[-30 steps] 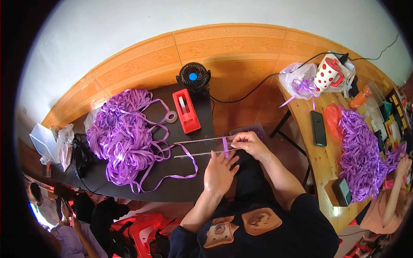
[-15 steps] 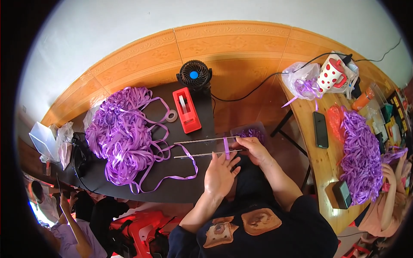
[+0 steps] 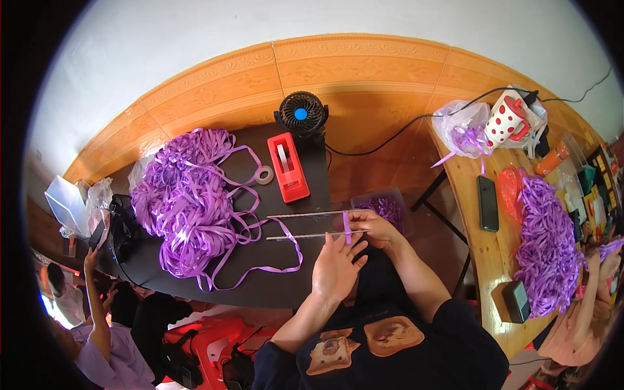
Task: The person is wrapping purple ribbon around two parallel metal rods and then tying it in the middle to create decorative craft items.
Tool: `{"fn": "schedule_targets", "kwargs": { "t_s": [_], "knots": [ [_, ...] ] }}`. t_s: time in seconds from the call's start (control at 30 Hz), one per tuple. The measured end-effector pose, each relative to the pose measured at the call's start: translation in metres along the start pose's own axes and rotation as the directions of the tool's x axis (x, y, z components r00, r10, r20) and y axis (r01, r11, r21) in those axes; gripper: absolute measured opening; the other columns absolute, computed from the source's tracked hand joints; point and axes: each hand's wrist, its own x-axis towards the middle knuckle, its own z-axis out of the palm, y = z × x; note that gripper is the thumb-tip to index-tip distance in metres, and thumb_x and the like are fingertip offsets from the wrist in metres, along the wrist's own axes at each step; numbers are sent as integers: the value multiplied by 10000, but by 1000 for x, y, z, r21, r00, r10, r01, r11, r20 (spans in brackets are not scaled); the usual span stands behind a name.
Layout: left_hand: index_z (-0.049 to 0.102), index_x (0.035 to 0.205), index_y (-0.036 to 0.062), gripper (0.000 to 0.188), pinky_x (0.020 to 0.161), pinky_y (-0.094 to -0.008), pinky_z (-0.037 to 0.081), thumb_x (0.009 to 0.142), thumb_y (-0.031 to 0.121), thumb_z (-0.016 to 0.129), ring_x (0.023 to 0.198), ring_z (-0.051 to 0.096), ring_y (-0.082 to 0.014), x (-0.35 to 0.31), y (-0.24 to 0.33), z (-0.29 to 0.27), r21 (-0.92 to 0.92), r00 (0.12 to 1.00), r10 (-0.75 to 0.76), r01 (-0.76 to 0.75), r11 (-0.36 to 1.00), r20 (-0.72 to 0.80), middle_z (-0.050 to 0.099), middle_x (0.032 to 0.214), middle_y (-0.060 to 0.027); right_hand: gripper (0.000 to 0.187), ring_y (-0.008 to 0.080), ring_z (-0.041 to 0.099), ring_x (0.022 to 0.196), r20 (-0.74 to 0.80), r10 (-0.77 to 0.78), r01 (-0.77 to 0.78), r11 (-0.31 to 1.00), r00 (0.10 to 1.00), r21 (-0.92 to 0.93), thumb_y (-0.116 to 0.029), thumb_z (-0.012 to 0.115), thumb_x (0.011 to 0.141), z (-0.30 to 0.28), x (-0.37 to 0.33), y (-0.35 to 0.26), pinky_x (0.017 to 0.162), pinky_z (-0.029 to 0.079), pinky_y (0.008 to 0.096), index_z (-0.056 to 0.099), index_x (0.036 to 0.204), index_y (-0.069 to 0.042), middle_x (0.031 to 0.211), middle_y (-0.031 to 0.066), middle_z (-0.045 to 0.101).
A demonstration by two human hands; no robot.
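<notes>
Two thin, twisted metal rods [image 3: 299, 214] lie side by side, running from the dark table out past its right edge. A purple ribbon band [image 3: 346, 227] spans both rods close to their right ends. The bent fingers of my right hand [image 3: 380, 230] close on the rod ends beside the band; their exact grip is partly hidden. Palm up below the lower rod is my left hand [image 3: 334, 270], its fingers apart and its fingertips near the band. From the large heap of purple ribbon [image 3: 188, 201], a loose strand [image 3: 297, 250] loops toward the rods.
Behind the rods stand a red tape dispenser [image 3: 288, 168], a tape roll [image 3: 264, 175] and a black fan [image 3: 302, 114]. A plastic bin of purple pieces [image 3: 383, 211] sits beyond my right hand. The wooden table [image 3: 484, 260] holds a phone [image 3: 487, 203] and more ribbon [image 3: 549, 250].
My right fingers have curled in closer to the ribbon band. My left hand stays nearly in place. At far left, another person has raised a hand with a dark object to the table edge.
</notes>
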Motion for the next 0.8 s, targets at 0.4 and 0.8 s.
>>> {"fn": "schedule_targets", "kwargs": {
  "t_s": [0.4, 0.8],
  "knots": [
    [364, 1350, 19, 676, 991, -394, 290, 940, 556, 350, 1227, 393, -260, 0, 0, 1, 5, 1000, -5, 5, 1000, 11, 439, 1335, -103, 246, 126, 607, 820, 41, 18, -20, 998, 999, 56, -70, 629, 835, -4, 11, 7, 714, 495, 249, 605, 1076, -27, 949, 54, 635],
    [370, 1343, 24, 656, 958, -383, 316, 946, 546, 343, 1196, 409, -250, 0, 0, 0, 18, 1000, 16, -16, 1000, 15, 454, 1298, -92, 666, 250, 627, 934, -141, -138, 143, 989, 980, 25, 1, 541, 791, 21, -11, -23, 847, 493, 355, 288, 1407, -10, 1004, 176, 626]
  ]
}}
